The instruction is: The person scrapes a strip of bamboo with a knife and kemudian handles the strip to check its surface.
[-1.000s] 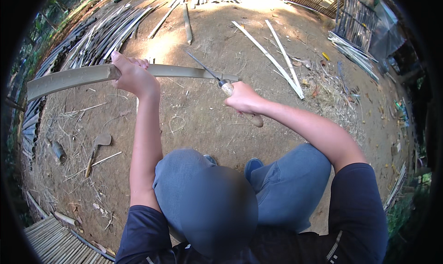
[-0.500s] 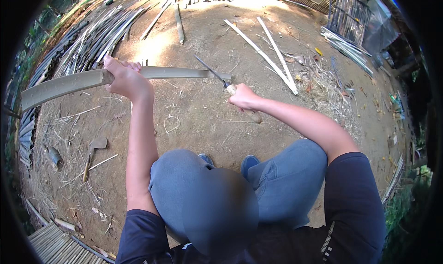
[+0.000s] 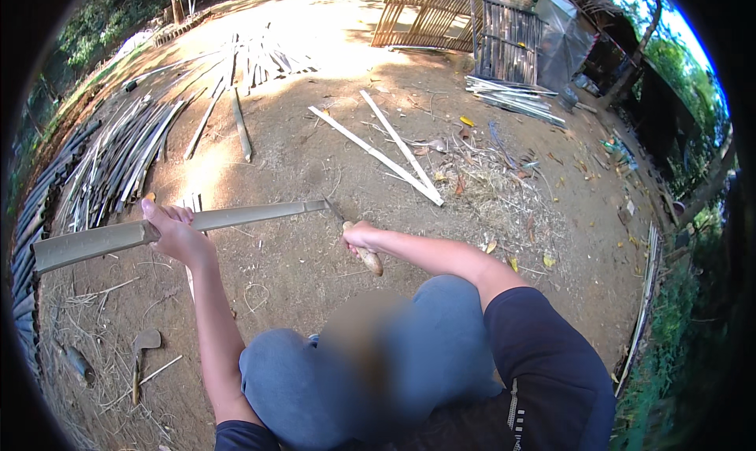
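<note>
Bamboo slat [image 3: 181, 229] sits clamped in the left hand [image 3: 175, 232], fingers [image 3: 165, 213] wrapped round it, held level over the dirt so the knife [image 3: 354, 234] can bite its end; right hand [image 3: 361, 235] grips the wooden handle tight. Loose slats [image 3: 382, 155] lie beyond.

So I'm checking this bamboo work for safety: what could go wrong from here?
The knife blade meets the end of the bamboo strip; if it slips off, it could swing toward the knees just below. The left hand grips the strip in line with the blade, so a sudden run along the grain might reach its fingers. The right hand holds the handle near the body, leaving little margin.
</note>
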Tool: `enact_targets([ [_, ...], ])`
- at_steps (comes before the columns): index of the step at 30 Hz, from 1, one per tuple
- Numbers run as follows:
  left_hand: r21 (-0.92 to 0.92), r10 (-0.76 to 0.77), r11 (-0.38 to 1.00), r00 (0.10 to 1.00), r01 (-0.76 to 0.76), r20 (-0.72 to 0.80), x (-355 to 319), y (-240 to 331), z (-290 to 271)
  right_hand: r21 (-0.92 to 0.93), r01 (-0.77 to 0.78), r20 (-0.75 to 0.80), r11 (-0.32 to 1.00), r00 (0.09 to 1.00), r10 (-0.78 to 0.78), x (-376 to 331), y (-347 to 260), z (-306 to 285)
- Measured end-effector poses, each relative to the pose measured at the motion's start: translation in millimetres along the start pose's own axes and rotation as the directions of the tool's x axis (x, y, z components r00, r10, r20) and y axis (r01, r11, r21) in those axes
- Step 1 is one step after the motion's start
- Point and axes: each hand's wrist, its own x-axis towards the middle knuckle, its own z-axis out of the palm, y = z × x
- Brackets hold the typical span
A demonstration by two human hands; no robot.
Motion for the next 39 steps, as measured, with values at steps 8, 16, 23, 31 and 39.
enact_targets([
  [8,-0.008,-0.031,0.999,0.985,0.032,0.169,-13.4,-8.0,7.5,0.113,-0.133,0.079,0.985,0.989,0.124,21.4,42.4,-7.1],
  [16,-0.208,0.105,0.978,0.830,0.014,0.547,-6.9,-12.9,19.4,0.021,0.003,-0.070,1.000,0.998,-0.001,-4.4,11.4,-21.6],
  [23,0.230,0.036,0.937,0.728,-0.262,0.684,-10.7,-3.4,33.5,0.055,0.079,-0.089,0.995,0.993,-0.074,-39.8,-20.6,-43.2],
  [31,0.174,0.031,0.953,0.649,-0.249,0.761,-6.1,-10.4,57.5,-0.062,0.219,-0.189,0.974,0.955,-0.227,-40.3,-36.1,-58.8],
  [39,0.149,0.081,0.956,0.715,-0.252,0.694,3.1,-19.3,98.1,0.082,0.161,-0.089,0.984,0.984,-0.153,-29.5,-13.7,-41.5],
])
